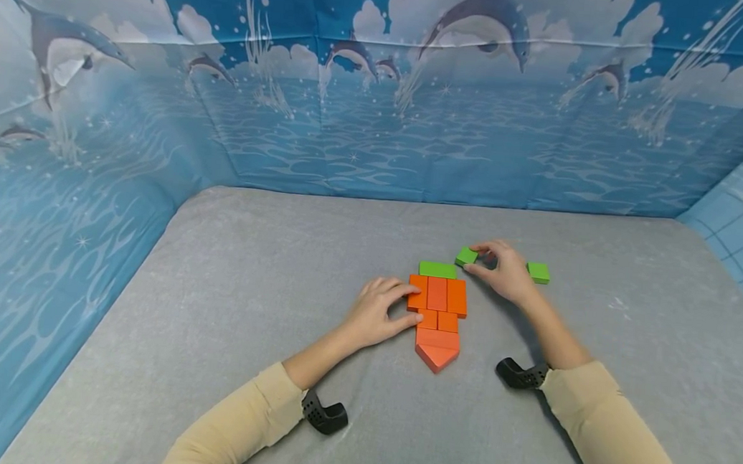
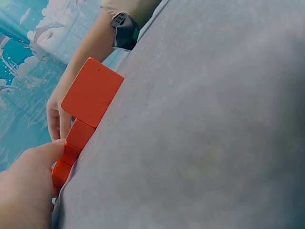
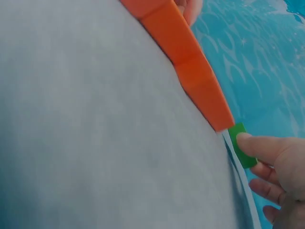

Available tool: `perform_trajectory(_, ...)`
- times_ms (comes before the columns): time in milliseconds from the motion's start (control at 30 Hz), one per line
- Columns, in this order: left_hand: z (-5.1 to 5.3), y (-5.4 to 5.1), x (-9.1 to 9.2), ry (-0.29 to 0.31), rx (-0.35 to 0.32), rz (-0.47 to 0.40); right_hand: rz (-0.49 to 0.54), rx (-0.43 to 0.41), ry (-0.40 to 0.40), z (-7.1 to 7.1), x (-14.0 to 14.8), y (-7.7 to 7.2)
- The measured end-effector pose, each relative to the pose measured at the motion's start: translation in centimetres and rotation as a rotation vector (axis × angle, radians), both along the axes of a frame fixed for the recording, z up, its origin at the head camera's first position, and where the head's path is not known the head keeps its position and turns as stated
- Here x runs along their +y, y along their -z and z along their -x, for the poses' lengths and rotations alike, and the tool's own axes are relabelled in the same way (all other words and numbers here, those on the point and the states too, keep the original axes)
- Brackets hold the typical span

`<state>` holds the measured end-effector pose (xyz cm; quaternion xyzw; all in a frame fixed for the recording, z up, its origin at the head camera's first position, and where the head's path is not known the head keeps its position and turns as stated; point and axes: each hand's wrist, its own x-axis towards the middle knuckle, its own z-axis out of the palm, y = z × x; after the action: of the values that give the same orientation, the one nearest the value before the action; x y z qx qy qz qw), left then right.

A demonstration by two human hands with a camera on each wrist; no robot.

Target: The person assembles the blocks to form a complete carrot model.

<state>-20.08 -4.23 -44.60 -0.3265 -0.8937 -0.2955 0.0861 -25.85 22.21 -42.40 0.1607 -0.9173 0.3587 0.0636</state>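
Observation:
Orange and red-orange blocks [image 1: 437,294] lie flat together on the grey cloth, ending in a pointed block [image 1: 437,356] at the near side. A green block [image 1: 437,269] sits along their far edge. My left hand [image 1: 372,315] rests at their left side, index finger and thumb touching orange blocks without closing round one. In the left wrist view, the thumb meets the side of the orange row [image 2: 80,134]. Just right of the far green block, my right hand [image 1: 501,271] pinches a small green block [image 1: 465,256] between thumb and fingers; the right wrist view shows this green block [image 3: 242,148] too.
Another green block [image 1: 538,272] lies beside the right hand, on its right. Grey cloth [image 1: 279,254] covers the surface. A blue dolphin-print curtain [image 1: 352,137] rises behind and along the left. Both wrists wear black devices [image 1: 520,374].

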Motion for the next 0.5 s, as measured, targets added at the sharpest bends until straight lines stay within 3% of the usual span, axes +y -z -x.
perform_trajectory(500,0.05,-0.01,0.05,-0.002,-0.004,-0.002,0.020,-0.015,0.027,0.29,-0.79,0.70)
